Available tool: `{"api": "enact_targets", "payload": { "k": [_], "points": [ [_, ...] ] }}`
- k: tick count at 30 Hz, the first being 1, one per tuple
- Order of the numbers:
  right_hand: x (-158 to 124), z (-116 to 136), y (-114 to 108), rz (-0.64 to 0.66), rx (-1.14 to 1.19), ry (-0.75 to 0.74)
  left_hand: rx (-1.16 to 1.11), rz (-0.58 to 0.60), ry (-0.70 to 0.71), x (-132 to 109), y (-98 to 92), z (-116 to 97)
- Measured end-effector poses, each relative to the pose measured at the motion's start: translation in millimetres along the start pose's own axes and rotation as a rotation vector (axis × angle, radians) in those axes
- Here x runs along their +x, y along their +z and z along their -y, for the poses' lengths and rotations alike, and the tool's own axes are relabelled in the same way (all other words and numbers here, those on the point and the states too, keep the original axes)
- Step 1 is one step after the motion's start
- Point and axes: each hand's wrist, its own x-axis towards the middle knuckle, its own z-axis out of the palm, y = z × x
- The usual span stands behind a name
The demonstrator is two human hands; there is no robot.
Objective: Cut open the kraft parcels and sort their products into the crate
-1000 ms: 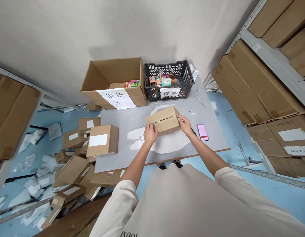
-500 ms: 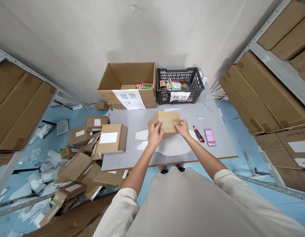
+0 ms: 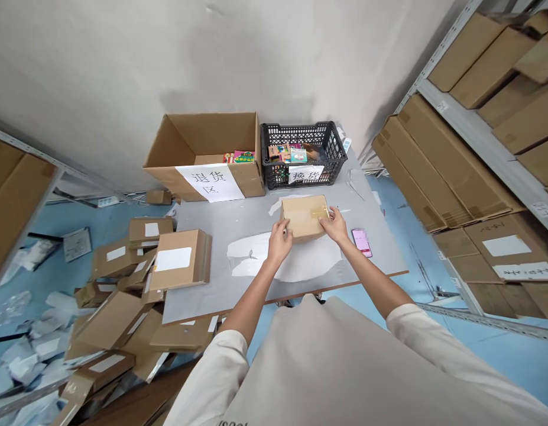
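Observation:
A small brown cardboard box with clear tape on top lies flat on the grey table. My left hand grips its near left corner, fingers curled round the edge. My right hand holds its right side, fingers closed on the edge. A white sheet lies on the table under and in front of the box.
A large open carton with a paper label and a black plastic crate of small colourful packs stand at the table's back. A pink phone lies right of my hand. Stacked parcels crowd the left; shelves of cartons stand right.
The box was turned over from tilted to lying flat, taped face up, a little farther back on the table. Both hands stayed on it. The camera view shifted.

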Motion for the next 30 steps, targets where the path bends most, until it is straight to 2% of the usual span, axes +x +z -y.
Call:
{"api": "enact_targets", "payload": {
  "k": [2,4,7,11,13,15,19,22,25,27,30],
  "points": [
    [2.4,-7.3,-10.8,0.019,-0.014,-0.008,0.035,0.032,-0.005,4.1,10.4,-2.0],
    [3.8,-12.4,-16.8,0.042,-0.002,-0.014,0.142,0.014,0.005,7.5,16.1,-6.7],
    [5.3,-12.9,-18.1,0.035,0.010,-0.019,0.290,0.017,0.099,11.4,20.1,-20.1],
    [4.6,0.0,-6.3,0.046,0.044,-0.054,0.273,0.182,0.277,14.3,26.5,-42.4],
    [2.5,9.5,4.5,0.098,0.129,-0.049,0.278,0.193,0.281,14.2,28.4,-50.1],
    [0.4,17.4,16.9,0.173,0.229,-0.037,0.322,0.139,0.225,13.2,26.0,-53.2],
    [-1.6,16.1,37.3,0.317,0.327,-0.050,0.400,-0.011,0.078,8.0,5.4,-44.4],
    [-1.8,-2.5,44.9,0.248,0.217,-0.010,0.393,-0.076,0.006,0.3,-19.0,-27.2],
    [-3.6,-23.4,52.5,0.129,0.047,0.135,0.361,-0.147,-0.055,-10.4,-45.8,-4.3],
    [-6.7,-31.2,62.0,0.154,0.011,0.201,0.326,-0.180,-0.080,-18.6,-62.8,12.5],
    [-13.3,-30.9,79.4,0.250,0.055,0.153,0.250,-0.211,-0.122,-30.2,-81.3,38.2]
  ]
}}
